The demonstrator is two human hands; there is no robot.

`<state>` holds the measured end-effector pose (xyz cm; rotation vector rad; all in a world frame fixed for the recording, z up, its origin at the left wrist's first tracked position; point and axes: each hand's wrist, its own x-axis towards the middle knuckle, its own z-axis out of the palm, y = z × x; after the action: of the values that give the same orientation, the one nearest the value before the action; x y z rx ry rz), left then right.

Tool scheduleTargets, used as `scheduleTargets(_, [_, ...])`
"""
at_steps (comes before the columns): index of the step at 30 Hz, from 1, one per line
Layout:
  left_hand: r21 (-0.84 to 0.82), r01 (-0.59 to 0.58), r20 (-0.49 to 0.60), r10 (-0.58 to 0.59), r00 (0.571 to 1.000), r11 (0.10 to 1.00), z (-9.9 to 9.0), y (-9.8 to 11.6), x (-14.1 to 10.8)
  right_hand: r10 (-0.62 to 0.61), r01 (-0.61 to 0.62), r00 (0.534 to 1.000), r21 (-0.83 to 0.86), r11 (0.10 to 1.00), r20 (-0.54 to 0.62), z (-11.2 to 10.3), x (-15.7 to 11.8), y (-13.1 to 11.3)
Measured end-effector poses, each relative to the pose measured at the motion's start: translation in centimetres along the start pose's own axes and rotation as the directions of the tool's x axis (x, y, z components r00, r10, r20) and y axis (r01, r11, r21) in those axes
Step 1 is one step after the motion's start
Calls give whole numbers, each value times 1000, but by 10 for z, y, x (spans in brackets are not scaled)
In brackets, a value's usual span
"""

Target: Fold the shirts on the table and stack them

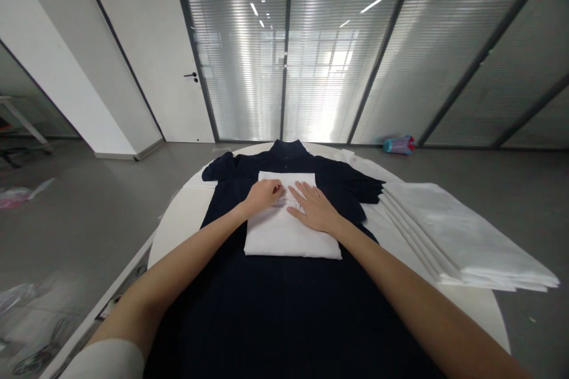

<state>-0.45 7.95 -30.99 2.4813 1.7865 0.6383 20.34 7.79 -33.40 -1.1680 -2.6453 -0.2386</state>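
A folded white cloth [293, 243] lies on top of a dark navy short-sleeved shirt [284, 302], which is spread out with its collar away from me. My left hand [264, 196] rests on the upper left of the cloth, its fingers curled in and thumb close to them; whatever is between the fingertips is too small to make out. Flat on the right side of the same cloth is my right hand [313, 207], with its fingers spread. Small wrinkles show in the cloth between the two hands.
Beneath the shirt is a round white table [182, 219]. A stack of folded white cloths [453, 231] overhangs its right edge. A blue and purple roll-shaped item [399, 145] lies on the floor by the glass wall. Plastic wrapping [20, 296] lies on the floor at left.
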Motion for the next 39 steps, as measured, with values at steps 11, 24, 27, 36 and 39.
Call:
scheduleTargets(11, [169, -244, 30, 242, 970, 955, 39, -15, 8, 72, -72, 997, 192, 979, 8, 0, 14, 16])
scheduleTargets(24, [-46, -481, 51, 483, 874, 876, -10, 65, -54, 90, -206, 931, 305, 930, 355, -27, 118, 40])
scheduleTargets(27, [-142, -504, 119, 520, 846, 852, -6, 69, -71, 95, -219, 902, 259, 941, 421, -31, 131, 27])
scheduleTargets(36, [-206, -411, 159, 444, 882, 888, 3, 51, -61, 147, -226, 888, 134, 965, 435, -49, 140, 12])
scheduleTargets(39, [-206, -425, 150, 458, 876, 881, 5, 50, -60, 81, -108, 957, 84, 991, 279, -69, 129, -1])
